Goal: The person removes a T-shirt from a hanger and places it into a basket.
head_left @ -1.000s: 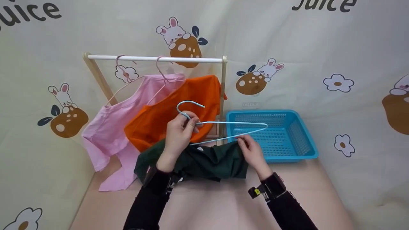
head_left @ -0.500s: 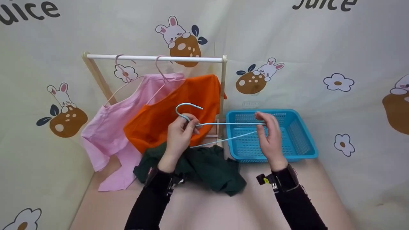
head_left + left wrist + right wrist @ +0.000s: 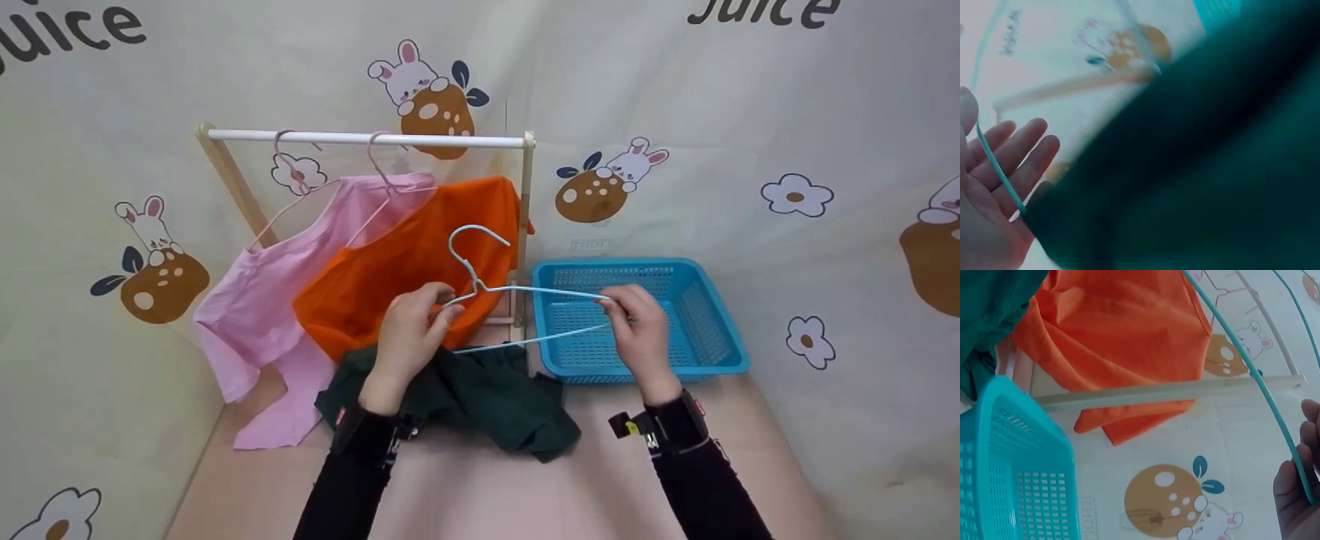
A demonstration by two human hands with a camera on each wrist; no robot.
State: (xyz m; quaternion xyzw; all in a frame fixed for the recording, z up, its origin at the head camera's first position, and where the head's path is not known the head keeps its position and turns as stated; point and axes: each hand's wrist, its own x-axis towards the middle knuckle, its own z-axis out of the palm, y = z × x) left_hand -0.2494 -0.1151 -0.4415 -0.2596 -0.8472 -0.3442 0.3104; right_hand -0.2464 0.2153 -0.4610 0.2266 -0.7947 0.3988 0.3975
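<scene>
- Now, against the head view of a second ago, I see the right hand (image 3: pixel 639 326) well clear of the dark green garment (image 3: pixel 495 412); back then its fingers were down at the cloth, lower right of centre.
- Half a second ago that thumb and fingers stood spread around the right end of the light blue hanger (image 3: pixel 555 291); now they are pinched together on it.
- The left hand (image 3: pixel 412 326) has slipped off the neck just under the hook (image 3: pixel 480 227) and sits lower, on the hanger's left shoulder, so I can see the neck bare.
- The hook itself has shifted up and right, standing more upright in front of the orange garment (image 3: pixel 390 277).
- From the left wrist view I make out the left thumb on the wire, the other fingers loosely extended behind it; in the head view, thumb and forefinger close on the wire.
- The hanger spans mid-frame between both hands, its left end running into the green cloth, which slumps low at centre, above the counter (image 3: pixel 480 495).
- Unmoved, as I see it: the orange and pink (image 3: pixel 259 307) garments on the rack (image 3: pixel 330 136) at left, and the blue basket (image 3: pixel 697 322) right of centre.
</scene>
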